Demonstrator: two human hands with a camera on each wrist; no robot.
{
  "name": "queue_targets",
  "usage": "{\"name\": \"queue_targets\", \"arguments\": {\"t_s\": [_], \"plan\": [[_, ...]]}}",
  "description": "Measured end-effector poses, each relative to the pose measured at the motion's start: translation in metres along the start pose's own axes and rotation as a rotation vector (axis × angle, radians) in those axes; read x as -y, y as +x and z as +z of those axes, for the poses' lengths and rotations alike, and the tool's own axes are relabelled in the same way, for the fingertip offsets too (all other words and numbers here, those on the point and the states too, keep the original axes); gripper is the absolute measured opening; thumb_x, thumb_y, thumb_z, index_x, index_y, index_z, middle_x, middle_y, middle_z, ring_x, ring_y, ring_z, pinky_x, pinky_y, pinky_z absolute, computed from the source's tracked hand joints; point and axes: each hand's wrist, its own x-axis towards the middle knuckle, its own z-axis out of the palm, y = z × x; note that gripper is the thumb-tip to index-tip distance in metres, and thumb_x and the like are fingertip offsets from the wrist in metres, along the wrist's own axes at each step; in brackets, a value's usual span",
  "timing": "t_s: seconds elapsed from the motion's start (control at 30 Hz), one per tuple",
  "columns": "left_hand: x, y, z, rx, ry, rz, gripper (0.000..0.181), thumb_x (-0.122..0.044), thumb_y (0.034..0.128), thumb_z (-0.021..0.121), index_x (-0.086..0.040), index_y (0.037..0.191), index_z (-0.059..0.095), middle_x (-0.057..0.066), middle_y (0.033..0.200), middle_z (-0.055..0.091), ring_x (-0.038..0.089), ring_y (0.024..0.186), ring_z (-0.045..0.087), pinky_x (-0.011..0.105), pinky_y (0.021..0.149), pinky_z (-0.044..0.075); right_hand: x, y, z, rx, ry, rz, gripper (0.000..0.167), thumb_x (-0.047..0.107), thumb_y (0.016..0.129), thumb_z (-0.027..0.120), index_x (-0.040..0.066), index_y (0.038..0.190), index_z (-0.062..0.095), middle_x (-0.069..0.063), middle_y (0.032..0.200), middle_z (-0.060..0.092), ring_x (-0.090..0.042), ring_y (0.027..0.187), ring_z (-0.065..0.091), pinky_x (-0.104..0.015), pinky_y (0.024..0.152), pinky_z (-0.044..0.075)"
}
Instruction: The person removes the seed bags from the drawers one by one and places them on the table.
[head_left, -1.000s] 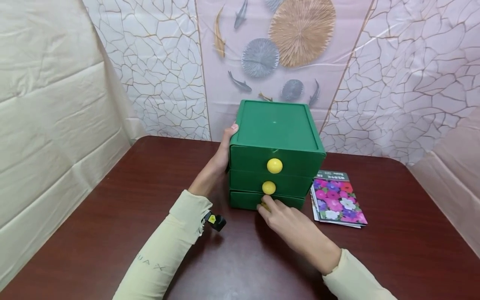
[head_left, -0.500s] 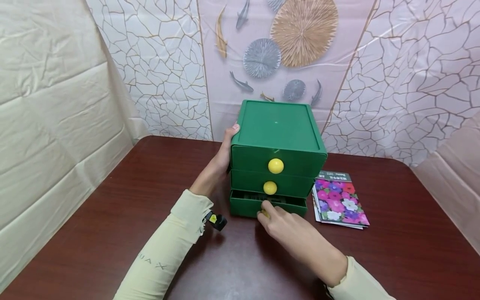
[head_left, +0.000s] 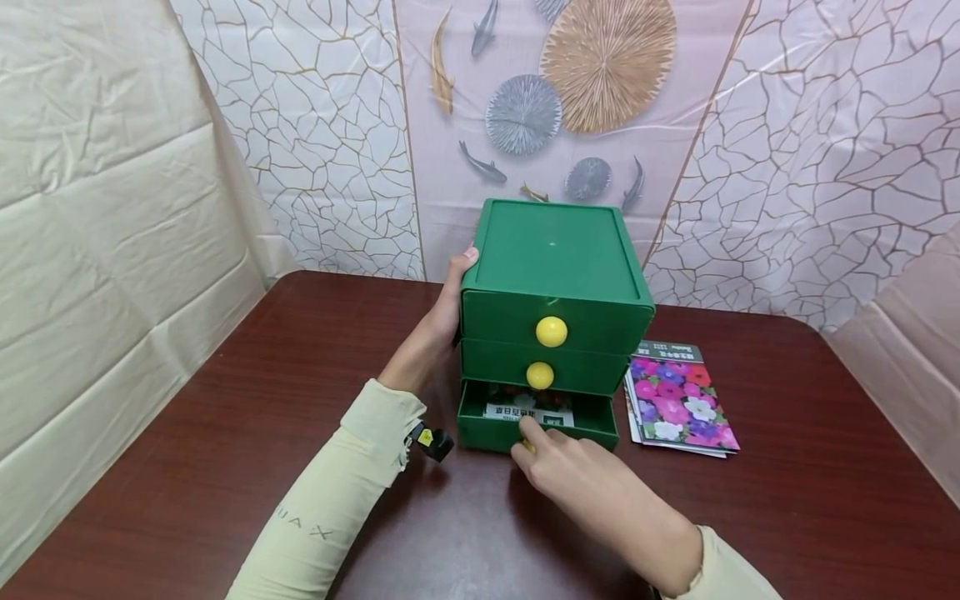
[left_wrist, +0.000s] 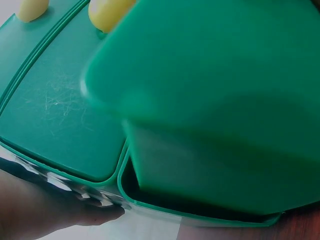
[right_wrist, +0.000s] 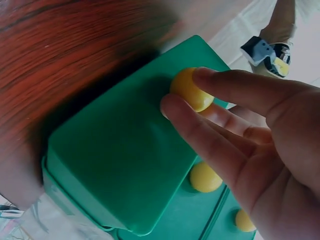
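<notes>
A green cabinet (head_left: 557, 250) with three drawers and round yellow knobs stands on the table. Its bottom drawer (head_left: 487, 433) is partly pulled out. Inside lies a packet (head_left: 517, 411) with a white printed strip; its far part is hidden in the cabinet. My left hand (head_left: 442, 312) rests against the cabinet's left side, thumb near the top edge. In the left wrist view, fingers (left_wrist: 95, 214) lie along that side. My right hand (head_left: 577, 468) pinches the bottom drawer's yellow knob (right_wrist: 187, 90) between thumb and fingers. The upper two drawers are closed.
Flower-picture packets (head_left: 675, 404) lie in a small stack right of the cabinet. The dark red wooden table (head_left: 247, 417) is bordered by a cloth wall (head_left: 97, 208) at left and a patterned curtain (head_left: 330, 142) behind.
My right hand has drawn the bottom drawer from closed out towards me, and the packet inside has come into view. My left hand has stayed on the cabinet's side.
</notes>
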Motion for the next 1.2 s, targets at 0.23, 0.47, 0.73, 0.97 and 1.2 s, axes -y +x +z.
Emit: {"name": "queue_targets", "arguments": {"t_s": [0.23,0.47,0.73,0.97,1.2], "plan": [[0.001,0.001,0.002,-0.004,-0.008,0.034,0.084,-0.070,0.0960,0.028,-0.029,0.169,0.018,0.007,0.160,0.031,0.022,0.137,0.036,0.046,0.116,0.028,0.006,-0.001,-0.006,0.063,0.009,-0.011,0.021,0.004,0.086,0.085,0.008,0.101,0.071,-0.009,0.106,0.056,-0.011,0.061,0.050,-0.022,0.045,0.044],[0.001,0.002,0.003,-0.013,0.002,0.045,0.086,-0.070,0.0957,0.028,-0.034,0.171,0.009,0.001,0.171,0.017,0.022,0.148,0.025,0.050,0.121,0.021,0.012,-0.003,-0.011,0.120,0.041,0.008,0.022,0.006,0.088,0.085,0.009,0.104,0.071,-0.011,0.113,0.057,-0.013,0.064,0.052,-0.023,0.046,0.047],[0.002,0.001,0.003,-0.027,0.012,0.026,0.087,-0.073,0.0943,0.029,-0.034,0.170,0.013,0.003,0.168,0.022,0.025,0.143,0.031,0.049,0.118,0.025,0.015,-0.003,-0.014,0.192,0.082,0.003,0.020,0.013,0.092,0.083,0.011,0.109,0.073,-0.009,0.110,0.057,-0.011,0.063,0.050,-0.023,0.048,0.048],[0.002,0.001,0.002,-0.022,0.012,0.011,0.088,-0.075,0.0932,0.030,-0.035,0.170,0.013,0.005,0.166,0.023,0.026,0.142,0.033,0.050,0.118,0.027,0.020,-0.003,-0.015,0.263,0.139,0.000,0.023,0.016,0.091,0.084,0.013,0.111,0.073,-0.008,0.111,0.057,-0.011,0.064,0.052,-0.023,0.050,0.050],[0.001,0.001,0.001,-0.024,0.011,0.017,0.087,-0.073,0.0941,0.029,-0.032,0.170,0.017,0.007,0.162,0.028,0.026,0.137,0.036,0.048,0.116,0.028,0.025,-0.005,-0.021,0.323,0.172,-0.004,0.026,0.023,0.091,0.084,0.015,0.114,0.074,-0.007,0.112,0.058,-0.011,0.066,0.053,-0.022,0.052,0.051]]}}
